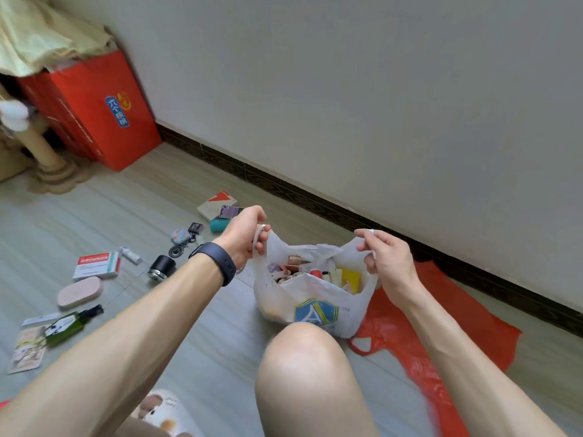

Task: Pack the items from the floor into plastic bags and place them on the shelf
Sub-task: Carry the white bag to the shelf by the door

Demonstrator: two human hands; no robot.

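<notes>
While the person crouches on a grey plank floor (195, 335), the left hand (244, 234) curls round one handle of a white plastic bag (315, 307). The right hand (383, 257) pinches the other handle between thumb and fingers, and the bag's mouth is held apart. The bag stands on the floor just beyond a bare knee (303, 373), near the dark skirting board (284, 187) that runs diagonally along the wall behind it. A strip of bare floor lies between the bag and the items scattered to the left. A flattened red plastic bag (441, 335) lies beside the white one on the right, its far edge reaching close to the skirting. Inside the white bag sit small packed things, among them a yellow packet (350, 279); the rest is too jumbled to tell. Loose on the floor at left are a green bottle (72, 324), a pink oval case (80, 292), a red-and-white box (97, 265) and a black cylinder (161, 268). A red carton (104, 115) stands against the wall in the far corner.
</notes>
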